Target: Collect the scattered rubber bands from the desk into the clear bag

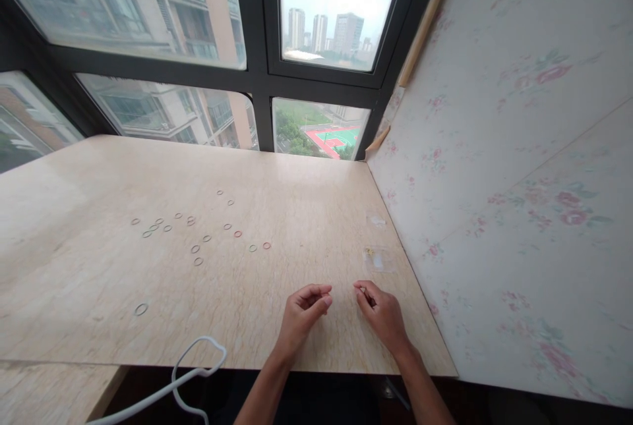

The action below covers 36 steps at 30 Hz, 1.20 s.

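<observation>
Over the front part of the marble-patterned sill, my left hand (pixel 307 310) has its thumb and fingers pinched together; whatever it may hold is too small to make out. To its right, my right hand (pixel 380 311) is also pinched, with something tiny and unclear at the fingertips. A gap separates the two hands. Just beyond my right hand lies a small clear plastic bag (pixel 384 260) with small yellow pieces (pixel 368 251) at its left corner. Farther back is another small clear bag (pixel 378 221).
Several thin coloured rings (pixel 195 249) lie scattered on the sill (pixel 237 306) at left and centre. A larger green ring (pixel 141 309) sits nearer the front left. A white cable (pixel 198 372) loops over the front edge. Flowered wall at right, windows behind.
</observation>
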Motion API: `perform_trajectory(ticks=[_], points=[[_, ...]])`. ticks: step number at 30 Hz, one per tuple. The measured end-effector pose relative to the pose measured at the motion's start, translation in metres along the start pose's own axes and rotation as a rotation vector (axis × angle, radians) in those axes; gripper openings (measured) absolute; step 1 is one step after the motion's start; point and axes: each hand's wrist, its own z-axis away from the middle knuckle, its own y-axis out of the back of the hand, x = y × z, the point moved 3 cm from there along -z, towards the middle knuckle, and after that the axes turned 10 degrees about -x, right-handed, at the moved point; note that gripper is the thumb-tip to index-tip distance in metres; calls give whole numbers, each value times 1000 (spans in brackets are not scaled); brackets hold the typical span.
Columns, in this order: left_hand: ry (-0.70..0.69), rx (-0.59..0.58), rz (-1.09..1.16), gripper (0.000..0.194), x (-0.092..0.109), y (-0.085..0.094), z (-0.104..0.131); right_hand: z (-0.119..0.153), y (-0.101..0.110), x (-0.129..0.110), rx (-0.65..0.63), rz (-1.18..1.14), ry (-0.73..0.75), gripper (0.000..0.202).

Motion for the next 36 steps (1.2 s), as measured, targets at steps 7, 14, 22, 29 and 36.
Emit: perform_trajectory(ticks=[7,14,22,29,36], points=[[65,48,368,27,0,5,-1,0,0,3,10,-30,6,28],[113,62,589,31,-1,10,-1,1,1,5,29,-78,23,31],[129,38,313,37,3,9,6,2,3,4,11,-137,20,30],[116,-139,-357,33,39,-13,39,2,2,6,3,-154,15,31],[1,-758,-618,28,36,-68,76,2,0,9,30,-111,37,32]])
